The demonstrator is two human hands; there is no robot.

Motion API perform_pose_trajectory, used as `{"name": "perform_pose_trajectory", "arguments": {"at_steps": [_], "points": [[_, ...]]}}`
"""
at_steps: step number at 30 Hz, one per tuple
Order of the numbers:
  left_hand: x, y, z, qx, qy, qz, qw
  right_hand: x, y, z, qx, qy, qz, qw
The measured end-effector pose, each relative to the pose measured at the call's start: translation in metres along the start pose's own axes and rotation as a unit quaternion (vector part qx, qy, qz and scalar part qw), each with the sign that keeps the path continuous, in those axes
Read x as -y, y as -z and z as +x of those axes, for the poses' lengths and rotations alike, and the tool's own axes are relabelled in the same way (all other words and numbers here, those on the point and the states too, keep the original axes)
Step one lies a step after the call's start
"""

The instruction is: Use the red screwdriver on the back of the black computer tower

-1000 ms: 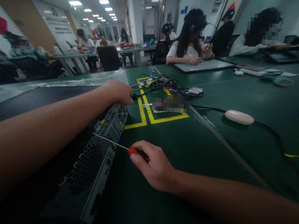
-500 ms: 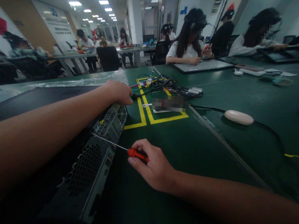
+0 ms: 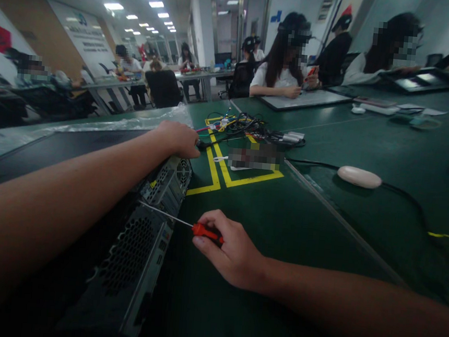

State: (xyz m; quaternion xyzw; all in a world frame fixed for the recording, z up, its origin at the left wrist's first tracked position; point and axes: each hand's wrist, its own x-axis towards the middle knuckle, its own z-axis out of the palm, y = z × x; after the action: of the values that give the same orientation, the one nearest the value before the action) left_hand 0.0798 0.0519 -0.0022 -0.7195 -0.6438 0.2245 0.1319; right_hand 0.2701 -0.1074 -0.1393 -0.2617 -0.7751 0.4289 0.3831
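A black desktop computer case lies on the green table at my left, its perforated rear panel facing right. My left hand reaches across it, fingers curled over the far corner; the fingertips are partly hidden. In my right hand is a screwdriver with a red and black handle, gripped between thumb and fingers. Its long thin shaft points left, and the tip meets the rear panel near its upper edge. What lies right at the tip is too small to make out.
Beyond the case, a tangle of cables lies by yellow tape. A pixelated item sits inside the tape. Further right is a white oval piece on a black cord. Clear plastic wrap lies behind the case. Several people work across the table.
Both hands, the screwdriver and the case hold practically the same positions. Across the table at the right, a person's dark panel has shifted slightly.
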Motion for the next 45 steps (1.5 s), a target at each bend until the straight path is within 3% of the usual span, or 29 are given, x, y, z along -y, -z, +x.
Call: {"name": "perform_pose_trajectory", "arguments": {"at_steps": [27, 40, 45], "points": [[0.0009, -0.0005, 0.0007, 0.004, -0.003, -0.001, 1.0, 0.0007, 0.0003, -0.0002, 0.004, -0.008, -0.004, 1.0], [0.0007, -0.0007, 0.0003, -0.006, -0.005, -0.005, 1.0, -0.0013, 0.0008, 0.0015, 0.003, 0.044, -0.003, 0.999], [0.0009, -0.0009, 0.0005, -0.004, -0.002, -0.014, 1.0, -0.0014, -0.0008, -0.0009, 0.0, 0.019, 0.021, 1.0]]}}
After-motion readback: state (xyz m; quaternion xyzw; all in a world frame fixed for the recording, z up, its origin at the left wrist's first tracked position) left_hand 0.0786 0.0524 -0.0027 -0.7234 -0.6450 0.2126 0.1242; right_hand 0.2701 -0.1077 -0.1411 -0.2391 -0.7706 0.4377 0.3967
